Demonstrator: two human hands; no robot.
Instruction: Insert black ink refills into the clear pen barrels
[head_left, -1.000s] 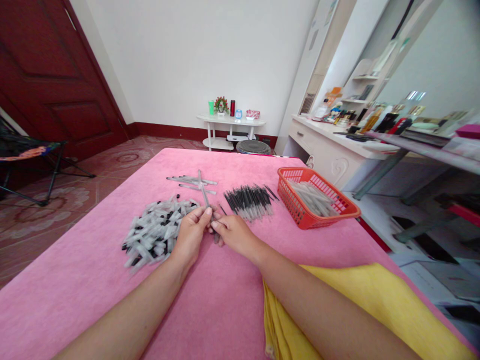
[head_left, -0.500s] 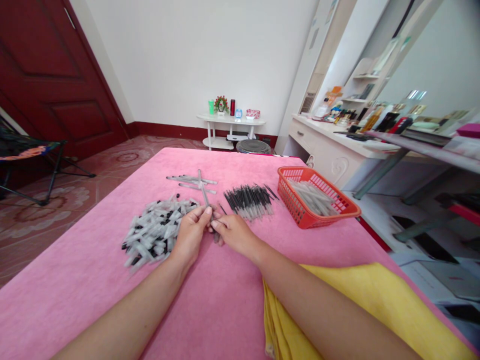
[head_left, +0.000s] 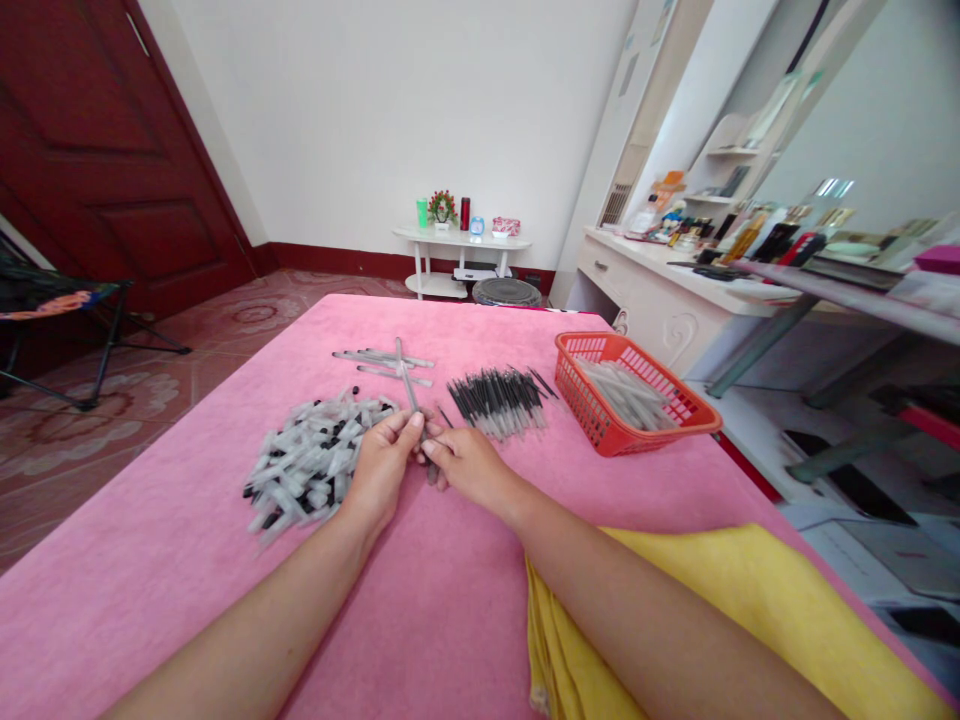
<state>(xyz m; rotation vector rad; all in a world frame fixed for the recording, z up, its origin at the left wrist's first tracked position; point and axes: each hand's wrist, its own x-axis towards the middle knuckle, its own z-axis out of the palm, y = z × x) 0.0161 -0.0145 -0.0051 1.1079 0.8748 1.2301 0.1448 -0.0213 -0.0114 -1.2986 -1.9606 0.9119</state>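
Both my hands meet over the middle of the pink cloth, closed on one slim pen (head_left: pixel 406 381) with a greyish see-through barrel. My left hand (head_left: pixel 381 455) pinches it along the barrel, thumb on top. At its near end my right hand (head_left: pixel 471 462) grips with thumb and fingers, hiding part of it. Left of my hands lies a heap of clear and black pen caps (head_left: pixel 311 460). Several similar pens (head_left: pixel 375 358) lie beyond the held one. A row of black-and-clear pen parts (head_left: pixel 499 400), perhaps refills or tips, is on the right.
An orange-red basket (head_left: pixel 600 440) with clear tubes (head_left: pixel 626 393) stands at the table's right. Yellow cloth (head_left: pixel 705 570) lies under my right forearm. The pink-covered table (head_left: pixel 187 600) has a white side table (head_left: pixel 465 238) behind it and a dresser (head_left: pixel 645 285) to the right.
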